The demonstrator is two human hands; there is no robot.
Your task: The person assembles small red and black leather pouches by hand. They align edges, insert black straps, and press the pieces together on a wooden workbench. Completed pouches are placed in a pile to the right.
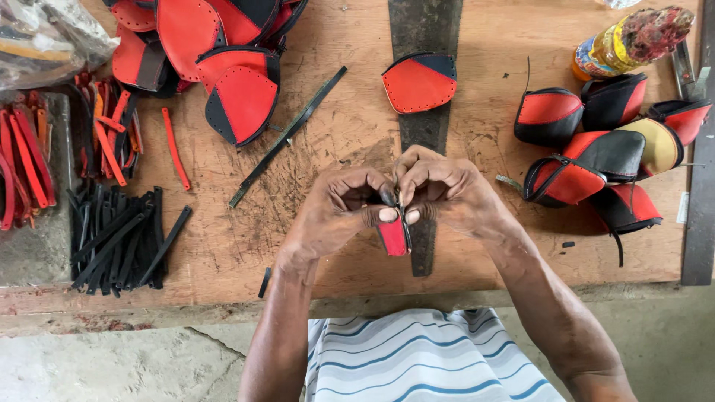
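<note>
Both my hands meet over the wooden bench (223, 246). My left hand (339, 212) and my right hand (447, 190) pinch the top of a small red and black leather piece (393, 237), which hangs down between my thumbs. Its upper part is hidden by my fingers. Just beyond my hands, a flat red and black leather panel (418, 83) lies on a dark metal strip (424, 26).
Flat red and black panels (223, 67) are piled at far left. Loose red strips (104, 138) and black strips (119, 238) lie left, with one long black strip (287, 134) nearer centre. Folded leather pieces (596, 156) and a yellow bottle (629, 41) sit right.
</note>
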